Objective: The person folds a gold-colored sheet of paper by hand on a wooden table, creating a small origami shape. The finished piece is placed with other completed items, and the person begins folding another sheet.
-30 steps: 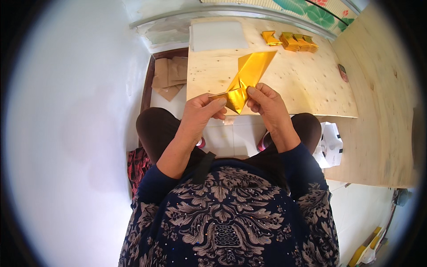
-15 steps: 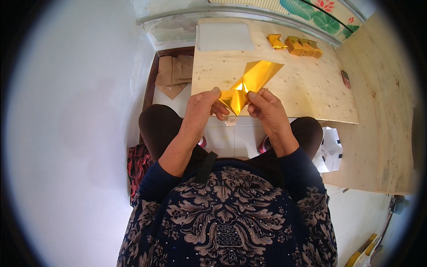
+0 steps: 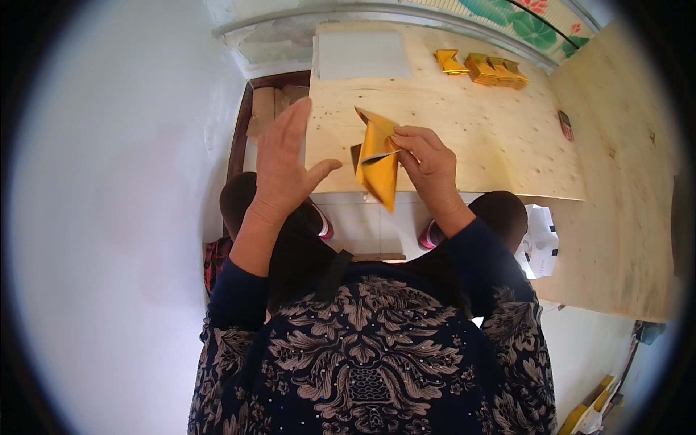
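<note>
A sheet of shiny gold foil paper (image 3: 378, 148), partly folded, hangs above the near edge of the wooden table. My right hand (image 3: 429, 161) pinches its right side between thumb and fingers. Pale underside shows along one fold, and a pointed end hangs down past the table edge. To the left of the paper my left hand (image 3: 285, 161) is raised and holds nothing, its fingers stretched out and the thumb apart.
Stacks of folded gold paper (image 3: 494, 70) and one separate folded piece (image 3: 450, 62) lie at the table's far right. A grey-white sheet stack (image 3: 361, 55) is at the far left. A small red object (image 3: 565, 125) sits near the right panel. Brown paper (image 3: 265, 109) lies left of the table (image 3: 464, 138).
My left hand has let go of the gold paper and moved left and up, opening. The paper has turned in my right hand, its long end swinging leftward.
</note>
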Demonstrator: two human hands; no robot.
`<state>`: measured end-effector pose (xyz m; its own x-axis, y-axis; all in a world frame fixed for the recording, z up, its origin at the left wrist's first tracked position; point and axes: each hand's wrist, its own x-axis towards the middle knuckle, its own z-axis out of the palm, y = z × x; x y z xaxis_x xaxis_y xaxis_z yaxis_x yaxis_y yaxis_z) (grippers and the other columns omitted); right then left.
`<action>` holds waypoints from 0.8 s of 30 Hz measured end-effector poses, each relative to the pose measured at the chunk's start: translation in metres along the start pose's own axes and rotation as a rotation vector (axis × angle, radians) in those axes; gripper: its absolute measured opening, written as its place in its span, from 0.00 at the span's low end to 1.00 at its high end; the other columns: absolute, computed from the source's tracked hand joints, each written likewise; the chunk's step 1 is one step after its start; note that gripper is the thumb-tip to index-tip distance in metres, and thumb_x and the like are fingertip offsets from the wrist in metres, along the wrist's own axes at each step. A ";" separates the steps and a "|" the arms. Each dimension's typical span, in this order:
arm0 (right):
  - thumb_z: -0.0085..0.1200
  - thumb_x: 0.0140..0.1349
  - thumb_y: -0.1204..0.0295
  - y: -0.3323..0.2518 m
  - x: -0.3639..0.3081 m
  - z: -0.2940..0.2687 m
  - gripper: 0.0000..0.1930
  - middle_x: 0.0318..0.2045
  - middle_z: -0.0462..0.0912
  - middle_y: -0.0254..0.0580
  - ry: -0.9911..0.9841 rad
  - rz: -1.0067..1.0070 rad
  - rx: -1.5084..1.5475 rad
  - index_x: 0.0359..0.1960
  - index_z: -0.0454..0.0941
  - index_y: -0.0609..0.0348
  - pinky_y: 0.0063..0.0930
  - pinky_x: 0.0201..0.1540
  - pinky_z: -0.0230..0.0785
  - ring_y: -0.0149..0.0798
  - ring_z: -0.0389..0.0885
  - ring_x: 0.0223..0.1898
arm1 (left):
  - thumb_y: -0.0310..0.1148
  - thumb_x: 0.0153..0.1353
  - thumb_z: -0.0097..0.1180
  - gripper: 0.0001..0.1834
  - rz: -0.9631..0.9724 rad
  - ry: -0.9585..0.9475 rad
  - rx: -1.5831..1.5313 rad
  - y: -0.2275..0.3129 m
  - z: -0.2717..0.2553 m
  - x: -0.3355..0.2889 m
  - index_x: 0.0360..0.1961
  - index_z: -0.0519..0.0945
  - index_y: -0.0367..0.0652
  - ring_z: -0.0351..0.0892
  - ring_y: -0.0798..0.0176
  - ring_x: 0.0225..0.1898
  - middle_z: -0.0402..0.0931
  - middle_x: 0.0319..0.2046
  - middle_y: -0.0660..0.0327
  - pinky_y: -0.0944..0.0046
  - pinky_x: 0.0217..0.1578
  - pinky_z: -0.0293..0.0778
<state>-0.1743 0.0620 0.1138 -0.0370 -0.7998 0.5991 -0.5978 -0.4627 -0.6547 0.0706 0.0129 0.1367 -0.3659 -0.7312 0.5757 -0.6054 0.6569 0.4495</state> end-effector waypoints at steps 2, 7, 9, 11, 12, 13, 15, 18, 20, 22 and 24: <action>0.63 0.54 0.84 0.023 0.012 0.013 0.12 0.44 0.84 0.44 0.010 -0.183 -0.101 0.40 0.83 0.62 0.27 0.45 0.79 0.43 0.85 0.43 | 0.35 0.44 0.74 0.50 0.152 -0.005 0.143 -0.013 0.013 0.000 0.69 0.64 0.47 0.68 0.50 0.61 0.64 0.66 0.55 0.51 0.62 0.63; 0.62 0.54 0.80 0.088 0.030 0.045 0.10 0.42 0.83 0.43 -0.045 -0.329 -0.219 0.39 0.82 0.60 0.31 0.44 0.79 0.45 0.83 0.42 | 0.30 0.45 0.69 0.47 0.102 -0.226 0.160 -0.049 0.059 -0.009 0.69 0.64 0.48 0.62 0.50 0.67 0.62 0.68 0.57 0.50 0.66 0.59; 0.61 0.54 0.79 0.108 0.029 0.057 0.10 0.42 0.83 0.43 -0.079 -0.312 -0.210 0.39 0.81 0.60 0.33 0.44 0.79 0.47 0.83 0.42 | 0.28 0.45 0.70 0.48 0.106 -0.280 0.161 -0.061 0.077 -0.010 0.70 0.63 0.48 0.61 0.50 0.69 0.62 0.68 0.56 0.51 0.68 0.58; 0.60 0.54 0.78 0.122 0.023 0.064 0.10 0.42 0.83 0.41 -0.139 -0.282 -0.236 0.39 0.81 0.58 0.33 0.48 0.77 0.45 0.83 0.44 | 0.27 0.46 0.68 0.44 0.113 -0.320 0.142 -0.068 0.095 -0.011 0.68 0.65 0.47 0.60 0.51 0.70 0.64 0.67 0.57 0.51 0.69 0.55; 0.60 0.54 0.77 0.128 0.020 0.066 0.10 0.42 0.83 0.40 -0.181 -0.257 -0.257 0.39 0.82 0.58 0.32 0.49 0.76 0.45 0.82 0.44 | 0.27 0.48 0.65 0.40 0.123 -0.323 0.123 -0.069 0.104 -0.010 0.66 0.68 0.47 0.60 0.52 0.70 0.66 0.66 0.58 0.50 0.70 0.54; 0.59 0.54 0.77 0.132 0.017 0.067 0.09 0.43 0.83 0.39 -0.235 -0.264 -0.298 0.39 0.82 0.57 0.34 0.52 0.74 0.44 0.82 0.46 | 0.27 0.50 0.62 0.36 0.135 -0.325 0.104 -0.069 0.112 -0.009 0.64 0.71 0.47 0.60 0.53 0.70 0.68 0.65 0.59 0.50 0.71 0.53; 0.58 0.55 0.75 0.140 0.011 0.065 0.09 0.43 0.83 0.37 -0.368 -0.259 -0.396 0.38 0.82 0.55 0.37 0.58 0.69 0.41 0.80 0.50 | 0.29 0.51 0.61 0.32 0.189 -0.382 0.130 -0.069 0.124 -0.007 0.61 0.74 0.47 0.60 0.54 0.70 0.69 0.63 0.60 0.49 0.72 0.50; 0.60 0.51 0.77 0.142 0.007 0.062 0.15 0.47 0.83 0.35 -0.398 -0.247 -0.420 0.42 0.83 0.53 0.42 0.63 0.64 0.42 0.78 0.54 | 0.32 0.51 0.61 0.28 0.192 -0.498 0.117 -0.068 0.129 -0.008 0.57 0.77 0.46 0.60 0.54 0.70 0.71 0.62 0.61 0.48 0.73 0.46; 0.58 0.55 0.72 0.135 0.002 0.060 0.17 0.52 0.80 0.36 -0.493 -0.200 -0.491 0.48 0.81 0.54 0.47 0.68 0.56 0.41 0.73 0.60 | 0.35 0.52 0.61 0.28 0.176 -0.551 0.105 -0.069 0.127 -0.009 0.57 0.78 0.46 0.59 0.54 0.71 0.71 0.62 0.61 0.47 0.73 0.43; 0.56 0.58 0.69 0.123 -0.007 0.060 0.19 0.57 0.78 0.38 -0.535 -0.166 -0.560 0.53 0.79 0.55 0.50 0.71 0.50 0.41 0.69 0.65 | 0.40 0.53 0.62 0.30 0.172 -0.552 0.114 -0.068 0.125 -0.012 0.59 0.77 0.46 0.56 0.54 0.72 0.70 0.63 0.60 0.46 0.74 0.39; 0.55 0.60 0.66 0.109 -0.019 0.061 0.22 0.61 0.75 0.40 -0.529 -0.138 -0.626 0.57 0.78 0.55 0.51 0.73 0.46 0.43 0.66 0.68 | 0.41 0.53 0.62 0.30 0.150 -0.564 0.122 -0.065 0.125 -0.016 0.59 0.76 0.45 0.56 0.54 0.72 0.69 0.64 0.59 0.45 0.74 0.39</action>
<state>-0.1899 0.0028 0.0027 0.3575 -0.8979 0.2566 -0.9100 -0.3967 -0.1202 0.0274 -0.0415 0.0126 -0.7526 -0.6388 0.1599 -0.5827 0.7591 0.2904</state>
